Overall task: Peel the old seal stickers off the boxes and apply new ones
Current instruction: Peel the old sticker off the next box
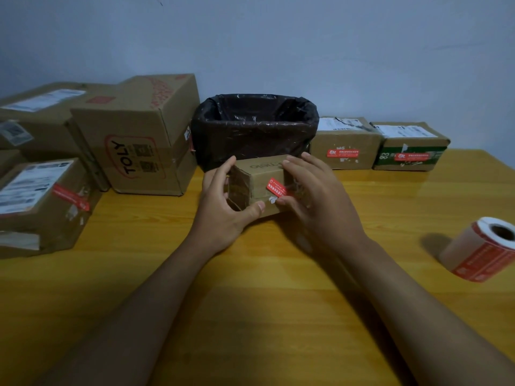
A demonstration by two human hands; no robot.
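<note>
Gripping small cardboard box (262, 174) at its open end: left hand (223, 207), fingers curled round it. Right hand (315, 196) pinches red seal sticker (276, 187), half peeled, above wooden table (250, 274).

- "TOLY", black letters inside a red outline, runs sideways on the large cardboard box (133, 151).
- Print on red seal stickers and white shipping labels: too blurred to read.

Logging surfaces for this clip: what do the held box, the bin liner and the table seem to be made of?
Small box: brown matte cardboard, fluted edge showing at its open end. Bin liner: thin black plastic film, crinkled and glinting. Table: wood or wood-look laminate, with glossy yellow grain.
</note>
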